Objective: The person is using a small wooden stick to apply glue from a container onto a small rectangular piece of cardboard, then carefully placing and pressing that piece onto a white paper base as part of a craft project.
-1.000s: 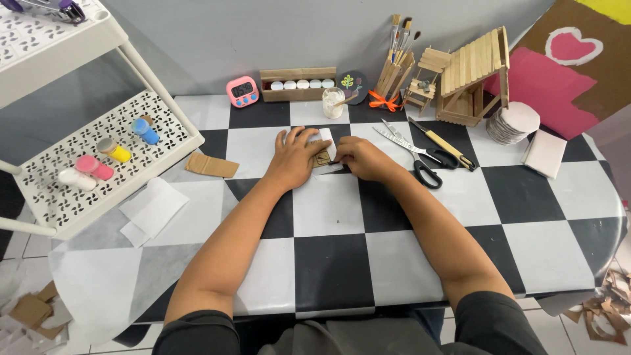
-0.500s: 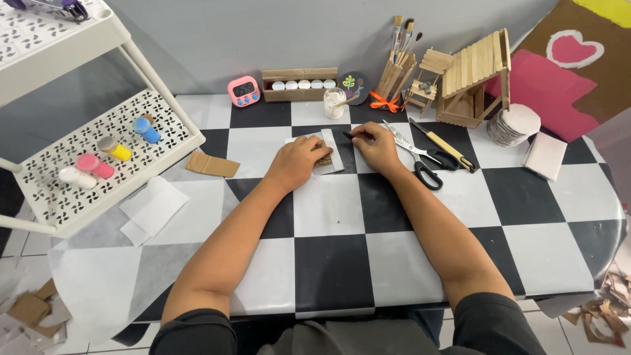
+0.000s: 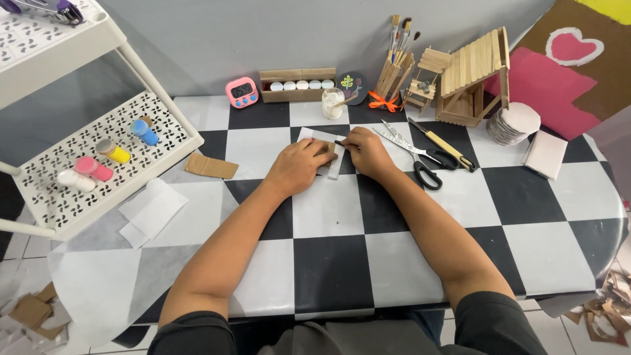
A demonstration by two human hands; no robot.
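My left hand (image 3: 299, 165) lies flat on a small brown cardboard piece (image 3: 327, 148) that rests on a white paper sheet (image 3: 319, 138), on the black-and-white checkered table (image 3: 328, 263). My right hand (image 3: 369, 152) sits just right of it, fingers closed on a thin dark pen-like tool (image 3: 340, 142) whose tip touches the paper. Most of the cardboard is hidden under my fingers.
Scissors (image 3: 420, 164), a metal ruler and a craft knife (image 3: 442, 143) lie right of my right hand. Behind are a glue cup (image 3: 333, 103), brush holder (image 3: 394, 69), pink timer (image 3: 242, 92), and stick house (image 3: 473, 75). A white cart (image 3: 98, 158) with paint bottles stands left; a cardboard scrap (image 3: 211, 166) lies nearby.
Both hands shifted slightly away from me and to the right on the paper. My right hand, first resting beside the left, now holds the dark tool to the sheet.
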